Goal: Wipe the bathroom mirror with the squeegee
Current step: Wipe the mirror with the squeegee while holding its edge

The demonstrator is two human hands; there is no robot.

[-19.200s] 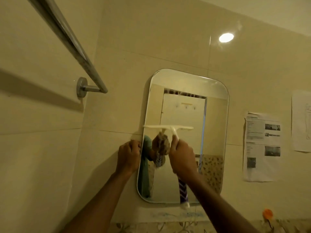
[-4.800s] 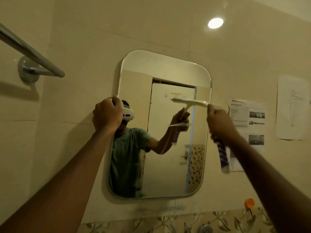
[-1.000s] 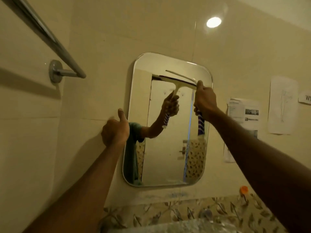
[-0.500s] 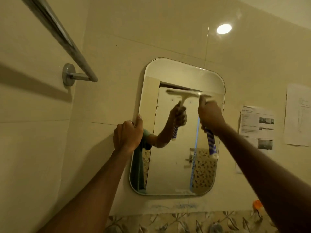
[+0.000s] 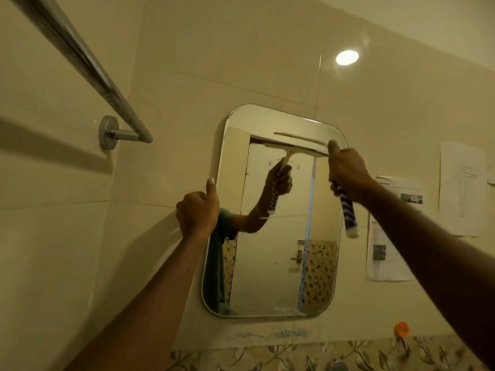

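The right hand (image 5: pixel 347 170) has its grip clenched on the striped handle of the squeegee (image 5: pixel 300 142), blade high on the mirror (image 5: pixel 270 263) — a stroke starting. The left hand (image 5: pixel 198 212), fisted, steadies the mirror's left edge. Next, likely, a steady downward pull.

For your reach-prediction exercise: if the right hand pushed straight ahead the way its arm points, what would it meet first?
Most likely the mirror near its upper right edge: the right hand already holds the squeegee there, though depth is uncertain.

A home bathroom, shown by glossy cream wall tiles (image 5: pixel 241 49), a chrome towel rail (image 5: pixel 88 62) and a small wall mirror (image 5: pixel 273 263).
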